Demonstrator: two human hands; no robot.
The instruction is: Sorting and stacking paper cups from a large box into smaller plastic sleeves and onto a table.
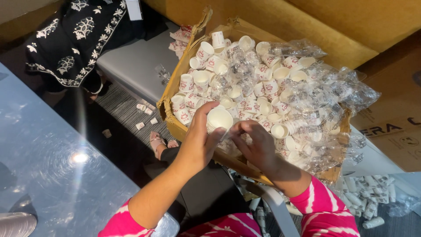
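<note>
Dozens of small white paper cups (245, 83) with red print heaped loose in torn cardboard box (173, 125), tangled with crinkled clear plastic sleeves (324, 101). Box resting at an angle against grey bench (131, 66), beside glossy table (52, 166).

Left hand (197, 145) raised over near rim of box, fingers curled around short stack of cups (219, 119), open mouth upward; closed firmly on stack from the side. Right hand (258, 147) just beside it, fingertips (239, 129) pinched at base of same stack, apparently on thin clear wrap there; actual contact with film too blurred to confirm.

Step in hand, by judgement: stripping sleeve off nested stack, or squaring stack up, directly above box.

Next move likely calling for: steady hold by left, gentle pull by right along stack axis, no squeezing, since thin paper walls crush easily.

More cups scattered on floor (364, 202), lower right, and near striped mat (131, 114). Another person's dark embroidered garment (74, 39) at upper left, well apart.
</note>
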